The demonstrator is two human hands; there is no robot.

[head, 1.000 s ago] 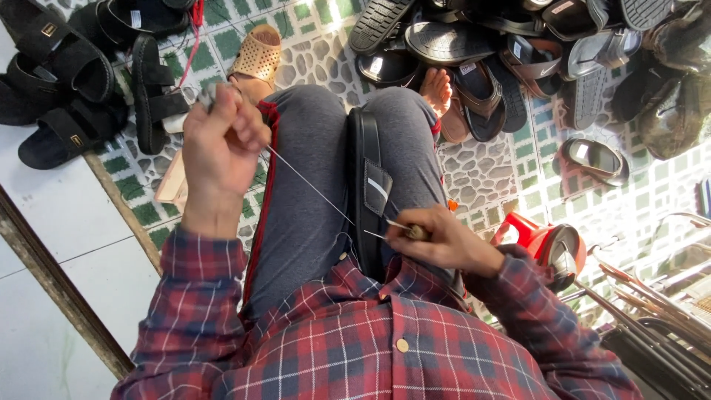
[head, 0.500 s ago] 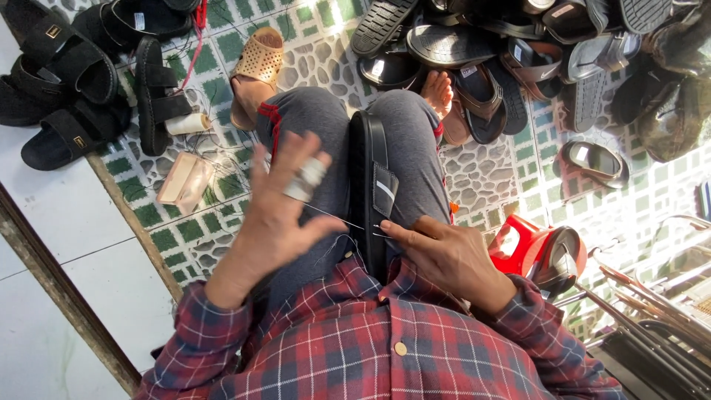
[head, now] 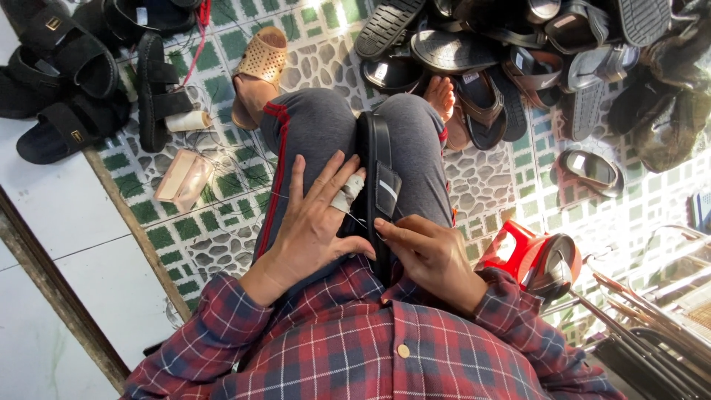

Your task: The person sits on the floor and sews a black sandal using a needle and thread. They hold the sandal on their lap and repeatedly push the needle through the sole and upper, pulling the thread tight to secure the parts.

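Since the earlier frames my left hand [head: 315, 222] has come down from its raised pull and now lies flat, fingers spread, on the thigh against the left edge of the black sandal [head: 376, 185]. One finger carries a white bandage [head: 348, 192]. It grips nothing that I can see.

A thin thread [head: 355, 217] runs from near that bandaged finger across to the sandal's edge; it is short and close to the work, no long span out to the side.

The sandal is wedged on edge between my knees, just right of the left hand. Long axis runs away from me, one end at my belly, the other toward the pile of shoes [head: 511, 52] beyond the knees. Sole edge faces up.

Right hand [head: 433, 255] sits on the near end of the sandal, fingers curled and narrow, tips pressed to the edge. Whether it pinches a needle I cannot tell.

Judgement: stitching is mid-run. One stitch looks drawn tight; I can't make out how much of the edge is sewn.
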